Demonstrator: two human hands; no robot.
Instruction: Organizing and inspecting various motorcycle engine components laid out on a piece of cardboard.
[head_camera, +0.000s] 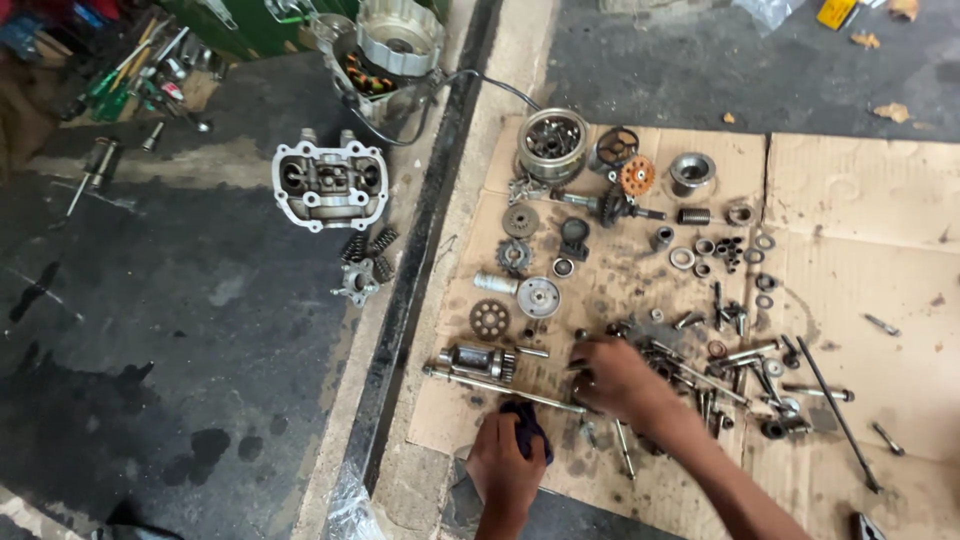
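Two hands work low in the middle of the frame over a sheet of cardboard (860, 200) laid on the floor. The left hand (505, 465) is closed around a dark cloth (527, 425), bunched in its fingers. The right hand (612, 378) lies palm down with fingers curled over small parts; whether it grips one of them cannot be told.

Just left of the right hand and directly above the left hand lies a long thin steel rod (500, 388). Its long axis runs nearly across the frame, from left to right and slightly downward, and its right end reaches the fingers of the right hand. The cloth sits just below that same end, so both hands are close, the right one touching or nearly so.

Just above the rod lies a geared shaft (475, 358), and above that a small sprocket (489, 318). To the right of the right hand, bolts (745, 365) and washers lie scattered. Toward the upper centre sits a round clutch housing (552, 142). On the dark floor at the upper left rests a cylinder head (328, 182).
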